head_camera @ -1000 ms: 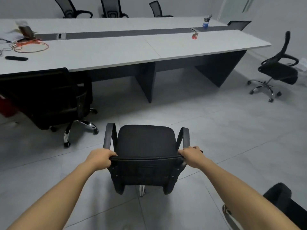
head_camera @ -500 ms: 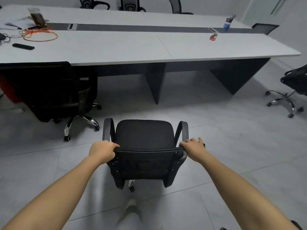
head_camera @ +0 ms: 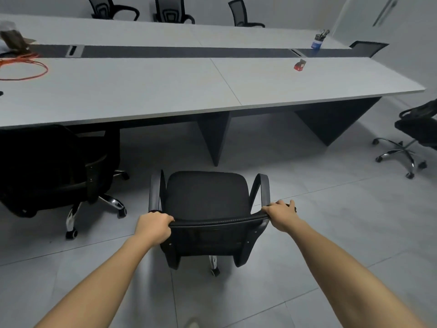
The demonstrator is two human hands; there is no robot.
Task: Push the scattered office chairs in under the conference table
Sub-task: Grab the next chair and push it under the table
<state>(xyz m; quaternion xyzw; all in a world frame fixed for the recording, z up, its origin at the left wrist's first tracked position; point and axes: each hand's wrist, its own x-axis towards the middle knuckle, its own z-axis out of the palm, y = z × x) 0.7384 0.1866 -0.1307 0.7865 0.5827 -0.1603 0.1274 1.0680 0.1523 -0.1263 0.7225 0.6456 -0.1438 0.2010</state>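
A black office chair [head_camera: 208,197] with armrests stands on the grey tiled floor right in front of me, its seat facing the long grey conference table [head_camera: 146,91]. My left hand [head_camera: 153,227] grips the top left corner of the chair's backrest. My right hand [head_camera: 281,215] grips the top right corner. The chair is a short way from the table's near edge, roughly in line with the dark centre leg [head_camera: 215,136]. A second black chair [head_camera: 47,166] sits at the left, partly under the table. Another black chair [head_camera: 416,129] stands loose at the far right.
Three black chairs [head_camera: 170,10] line the table's far side, and one chair back [head_camera: 369,47] shows at the right end. On the table lie an orange cable [head_camera: 26,67], a small red box [head_camera: 299,65] and a blue pen cup [head_camera: 318,41]. A slanted dark leg [head_camera: 335,119] supports the table's right end.
I have walked forward with the chair held in both hands, so it and I are nearer the table. The view has shifted left; the loose chair at the right has slid to the frame's edge.
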